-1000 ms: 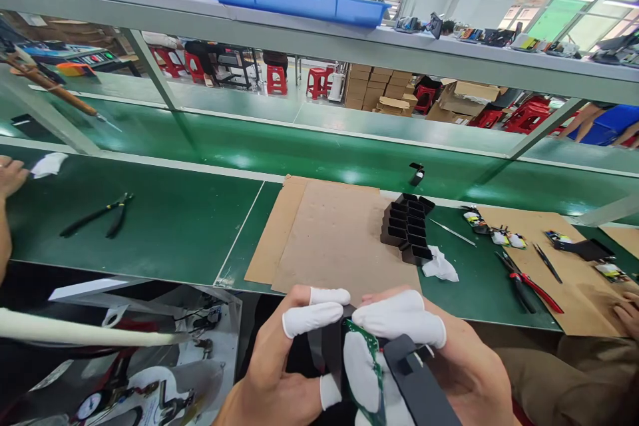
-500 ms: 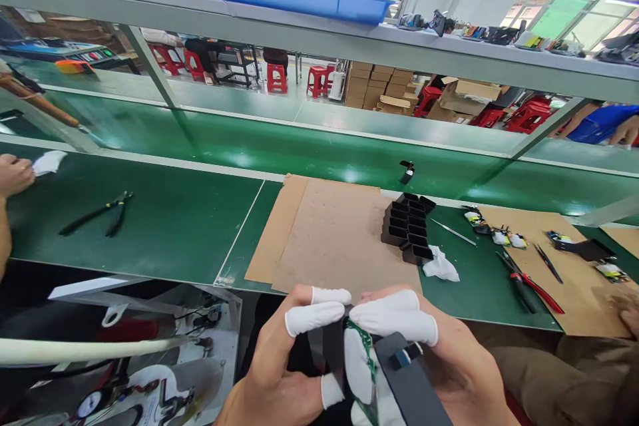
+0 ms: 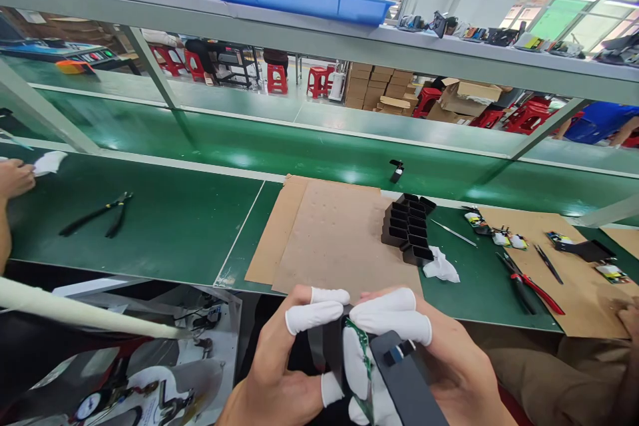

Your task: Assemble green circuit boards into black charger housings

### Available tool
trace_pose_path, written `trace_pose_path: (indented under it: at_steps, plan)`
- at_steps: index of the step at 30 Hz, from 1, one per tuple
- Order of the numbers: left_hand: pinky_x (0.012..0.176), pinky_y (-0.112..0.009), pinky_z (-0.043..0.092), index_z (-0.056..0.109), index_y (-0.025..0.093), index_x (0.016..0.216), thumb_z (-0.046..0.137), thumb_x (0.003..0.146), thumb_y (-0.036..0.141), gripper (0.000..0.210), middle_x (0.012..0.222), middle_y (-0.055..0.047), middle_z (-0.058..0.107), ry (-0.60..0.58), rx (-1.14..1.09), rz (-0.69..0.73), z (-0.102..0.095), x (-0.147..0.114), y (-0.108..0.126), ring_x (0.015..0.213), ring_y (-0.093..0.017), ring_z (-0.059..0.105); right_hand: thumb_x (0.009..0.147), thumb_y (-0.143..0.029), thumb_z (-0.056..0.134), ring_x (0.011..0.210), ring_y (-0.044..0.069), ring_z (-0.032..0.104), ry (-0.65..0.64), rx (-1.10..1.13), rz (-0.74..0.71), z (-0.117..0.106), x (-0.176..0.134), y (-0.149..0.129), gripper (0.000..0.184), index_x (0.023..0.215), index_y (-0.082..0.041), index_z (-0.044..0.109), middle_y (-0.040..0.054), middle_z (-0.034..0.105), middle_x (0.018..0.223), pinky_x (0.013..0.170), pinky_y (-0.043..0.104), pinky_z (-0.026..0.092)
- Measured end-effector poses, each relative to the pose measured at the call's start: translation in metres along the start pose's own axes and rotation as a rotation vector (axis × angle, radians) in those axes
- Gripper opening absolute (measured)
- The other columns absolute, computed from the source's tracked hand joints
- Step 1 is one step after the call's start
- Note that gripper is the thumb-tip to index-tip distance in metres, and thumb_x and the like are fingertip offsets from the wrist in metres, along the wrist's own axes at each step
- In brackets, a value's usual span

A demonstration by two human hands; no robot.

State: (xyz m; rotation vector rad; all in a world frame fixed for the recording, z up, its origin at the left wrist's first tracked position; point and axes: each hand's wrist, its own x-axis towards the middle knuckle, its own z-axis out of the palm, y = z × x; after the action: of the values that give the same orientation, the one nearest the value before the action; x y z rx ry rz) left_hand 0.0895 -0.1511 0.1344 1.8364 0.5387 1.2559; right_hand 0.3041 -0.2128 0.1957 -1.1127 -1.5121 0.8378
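My left hand (image 3: 279, 369), with white finger cots on its fingertips, grips a black plastic casing piece (image 3: 333, 349) by its edges. My right hand (image 3: 459, 359), also in finger cots, is closed around a second black casing piece (image 3: 412, 379) that has a small port-like part near its end. Between the two pieces shows the green edge of a circuit board (image 3: 368, 363). White rounded shapes lie against the board; whether these are covered fingers or padding I cannot tell. Both hands meet just in front of the bench edge, their fingertips nearly touching.
Beyond my hands lies a cardboard sheet (image 3: 329, 233) with a cluster of black open boxes (image 3: 407, 226). Pliers (image 3: 97, 213) rest left; red-black pliers (image 3: 529, 286), tweezers (image 3: 548, 263) and small electronics sit right. A co-worker's hand (image 3: 17, 176) is at the far left.
My hands hold almost still on the pieces. The small black part on the green strip behind has shifted left. An orange-handled tool at far left has gone from view, and the pale hose has moved.
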Motion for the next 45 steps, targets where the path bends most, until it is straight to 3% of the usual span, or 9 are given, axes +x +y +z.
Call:
trace_pose_path:
  at_steps: [6, 12, 17, 21, 25, 30, 34, 38, 45]
  plan:
    - [0.097, -0.039, 0.064, 0.059, 0.03, 0.145, 0.089, 0.082, 0.008, 0.073, 0.128, -0.012, 0.067, -0.002, -0.003, 0.002, -0.001, 0.001, -0.001, 0.119, -0.028, 0.07, 0.074, -0.023, 0.091, 0.101, 0.033, 0.078, -0.028, -0.075, -0.071, -0.002, 0.006, 0.009, 0.063, 0.13, -0.045, 0.075, 0.0051, 0.077, 0.126, 0.067, 0.038, 0.068]
    - [0.099, -0.036, 0.064, 0.063, 0.029, 0.143, 0.093, 0.077, 0.008, 0.075, 0.127, -0.011, 0.069, 0.019, -0.067, -0.026, 0.004, 0.003, -0.002, 0.115, -0.026, 0.072, 0.078, -0.026, 0.094, 0.099, 0.028, 0.075, -0.062, -0.109, -0.041, -0.002, 0.012, 0.004, 0.057, 0.128, -0.044, 0.075, 0.0037, 0.075, 0.114, 0.073, 0.035, 0.066]
    - [0.095, -0.028, 0.065, 0.072, 0.032, 0.133, 0.107, 0.06, 0.021, 0.082, 0.123, -0.006, 0.074, 0.18, -0.326, -0.247, 0.027, -0.01, -0.011, 0.107, -0.024, 0.076, 0.069, -0.034, 0.104, 0.103, 0.024, 0.073, -0.148, -0.145, 0.018, 0.0, 0.023, 0.001, 0.071, 0.132, -0.037, 0.072, 0.003, 0.072, 0.118, 0.083, 0.03, 0.065]
    - [0.1, -0.031, 0.064, 0.074, 0.03, 0.13, 0.111, 0.051, 0.032, 0.087, 0.128, -0.009, 0.075, 0.292, -0.518, -0.458, 0.043, -0.026, -0.022, 0.116, -0.029, 0.076, 0.066, -0.053, 0.103, 0.115, 0.028, 0.072, -0.074, -0.175, 0.023, -0.001, 0.014, 0.017, 0.079, 0.136, -0.037, 0.068, 0.0046, 0.071, 0.128, 0.096, 0.034, 0.064]
    - [0.1, -0.041, 0.064, 0.072, 0.027, 0.128, 0.105, 0.063, 0.047, 0.076, 0.126, -0.012, 0.074, 0.289, -0.725, -0.534, 0.041, -0.024, -0.021, 0.119, -0.035, 0.074, 0.075, -0.065, 0.094, 0.135, 0.033, 0.066, 0.013, -0.103, 0.04, -0.002, -0.016, 0.052, 0.086, 0.149, -0.038, 0.059, 0.0076, 0.066, 0.145, 0.114, 0.042, 0.058]
    - [0.086, -0.038, 0.064, 0.064, 0.027, 0.13, 0.093, 0.08, 0.056, 0.064, 0.114, -0.012, 0.076, 0.152, -0.965, -0.697, 0.028, -0.012, -0.003, 0.096, -0.028, 0.078, 0.078, -0.045, 0.097, 0.146, 0.033, 0.057, -0.005, 0.028, 0.075, 0.009, -0.034, 0.078, 0.086, 0.152, -0.038, 0.055, 0.0089, 0.061, 0.152, 0.12, 0.044, 0.054]
    - [0.08, -0.031, 0.058, 0.061, 0.032, 0.13, 0.078, 0.093, 0.063, 0.051, 0.107, -0.008, 0.077, 0.112, -1.107, -0.729, 0.028, -0.009, 0.003, 0.092, -0.024, 0.078, 0.078, -0.026, 0.095, 0.128, 0.028, 0.065, 0.074, 0.07, -0.009, 0.02, -0.023, 0.075, 0.07, 0.139, -0.037, 0.062, 0.0067, 0.065, 0.134, 0.108, 0.039, 0.059]
    - [0.084, -0.03, 0.054, 0.065, 0.029, 0.127, 0.073, 0.096, 0.065, 0.049, 0.108, -0.008, 0.076, 0.177, -1.134, -0.769, 0.032, -0.009, 0.001, 0.091, -0.022, 0.075, 0.079, -0.019, 0.092, 0.111, 0.023, 0.069, 0.077, 0.071, -0.022, 0.023, -0.014, 0.07, 0.061, 0.13, -0.038, 0.065, 0.0031, 0.068, 0.118, 0.097, 0.034, 0.061]
    - [0.083, -0.031, 0.056, 0.071, 0.023, 0.129, 0.072, 0.095, 0.068, 0.056, 0.107, -0.01, 0.077, 0.277, -1.161, -0.918, 0.042, -0.005, 0.001, 0.09, -0.022, 0.072, 0.081, -0.027, 0.094, 0.129, 0.027, 0.067, 0.029, 0.168, 0.088, 0.021, -0.013, 0.083, 0.071, 0.143, -0.041, 0.063, 0.005, 0.067, 0.136, 0.116, 0.042, 0.055]
